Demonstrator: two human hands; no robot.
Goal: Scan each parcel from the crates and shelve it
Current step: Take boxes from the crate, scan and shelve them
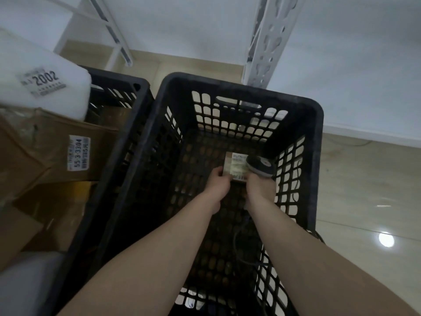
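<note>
Two crates sitting side by side on the floor: right crate directly below the camera, left crate touching its left wall. Small parcel lying at the bottom of the right crate, toward its far right corner. Left hand holding the parcel's near left edge; right hand just right of it, holding the scanner over the parcel's right side. Scanner cable trailing back along the crate bottom. Cardboard box filling the left crate, foam-wrapped parcel lying on top of it. Shelf upright standing behind the right crate.
</note>
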